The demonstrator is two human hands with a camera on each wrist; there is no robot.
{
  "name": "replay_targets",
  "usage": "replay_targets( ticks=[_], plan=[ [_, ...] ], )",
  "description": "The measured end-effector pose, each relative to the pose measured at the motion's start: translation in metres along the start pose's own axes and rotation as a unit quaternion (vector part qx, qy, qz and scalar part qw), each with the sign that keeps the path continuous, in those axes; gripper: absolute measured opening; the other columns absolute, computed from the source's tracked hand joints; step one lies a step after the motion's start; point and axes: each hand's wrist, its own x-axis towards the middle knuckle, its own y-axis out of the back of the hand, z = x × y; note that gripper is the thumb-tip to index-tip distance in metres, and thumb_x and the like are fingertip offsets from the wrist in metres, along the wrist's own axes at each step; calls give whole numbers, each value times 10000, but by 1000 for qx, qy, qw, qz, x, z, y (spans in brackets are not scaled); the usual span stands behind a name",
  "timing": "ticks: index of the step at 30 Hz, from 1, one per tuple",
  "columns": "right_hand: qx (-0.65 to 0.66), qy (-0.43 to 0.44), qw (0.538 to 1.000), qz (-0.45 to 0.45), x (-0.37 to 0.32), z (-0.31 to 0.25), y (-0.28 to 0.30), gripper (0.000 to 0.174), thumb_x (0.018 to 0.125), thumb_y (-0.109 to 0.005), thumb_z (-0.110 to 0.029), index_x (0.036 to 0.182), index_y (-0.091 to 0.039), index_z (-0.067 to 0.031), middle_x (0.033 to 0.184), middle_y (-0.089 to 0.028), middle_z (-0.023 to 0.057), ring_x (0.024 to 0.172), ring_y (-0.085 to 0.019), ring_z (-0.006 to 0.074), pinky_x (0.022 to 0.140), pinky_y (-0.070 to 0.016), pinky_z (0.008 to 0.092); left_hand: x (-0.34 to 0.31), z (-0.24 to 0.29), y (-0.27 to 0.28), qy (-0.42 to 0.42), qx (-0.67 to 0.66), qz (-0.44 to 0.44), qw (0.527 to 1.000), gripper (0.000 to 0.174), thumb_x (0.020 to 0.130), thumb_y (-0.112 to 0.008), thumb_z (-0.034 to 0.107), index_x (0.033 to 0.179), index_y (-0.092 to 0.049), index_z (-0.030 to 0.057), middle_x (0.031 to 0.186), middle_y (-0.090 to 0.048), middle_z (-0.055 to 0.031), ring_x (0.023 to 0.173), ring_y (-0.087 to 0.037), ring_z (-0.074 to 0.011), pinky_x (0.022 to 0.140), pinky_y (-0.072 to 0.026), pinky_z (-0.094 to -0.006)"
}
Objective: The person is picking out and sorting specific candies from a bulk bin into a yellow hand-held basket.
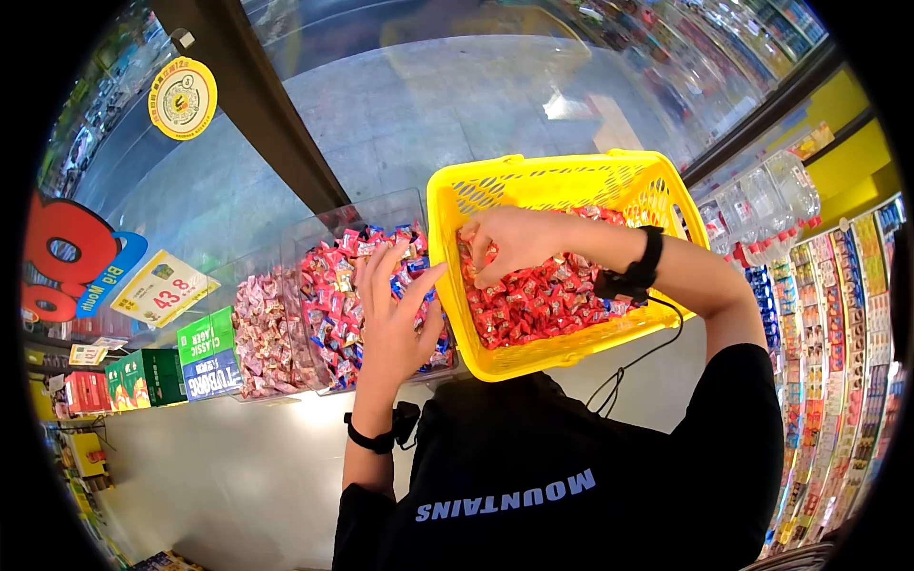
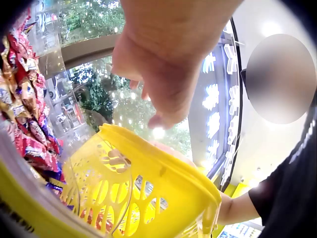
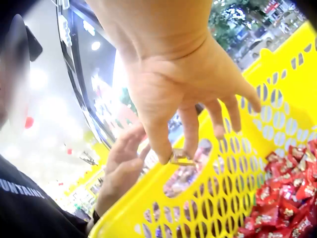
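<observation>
Inside the yellow shopping basket (image 1: 500, 364), my right hand (image 1: 519, 246) hangs over a heap of red-wrapped candies (image 1: 533, 309). In the right wrist view its thumb and forefinger pinch a small gold-coloured wrapped candy (image 3: 181, 158), close to the basket's handle slot; the other fingers reach down loosely. My left hand (image 1: 392, 328) is held with spread fingers over a clear bin of mixed red and blue wrapped candies (image 1: 328, 305), beside the basket's left rim. Nothing shows in its grasp. The left wrist view has this hand's fingertips partly hidden behind the palm.
Left of the mixed candies is a clear bin of pale pink candies (image 1: 271, 333), then a green and blue beer carton (image 1: 209, 352) and a price sign (image 1: 165, 290). A window runs behind. Bottled water (image 1: 766, 209) and stocked shelves (image 1: 828, 352) stand at right.
</observation>
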Motion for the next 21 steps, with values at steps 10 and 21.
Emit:
replay_targets(
  ticks=[10,21],
  plan=[
    [20,60,996,61,-51,-74,0,404,883,-849,-424,1066,-811,-65,1334,-669,179,1244,-648,364,1050,-507,421,11,5,-5,-139,-33,40,989,291,715,-928,201,987,-825,221,1377,-646,-51,1373,-538,-365,1217,-325,-664],
    [-60,-107,926,357,-161,-38,-25,289,934,-792,-262,1115,-770,-38,1246,-709,158,1157,-691,364,1005,-557,446,-44,-73,6,31,126,-104,986,340,885,-757,109,1222,-788,145,1531,-542,-115,1479,-430,-410,1250,-261,-657]
  ],
)
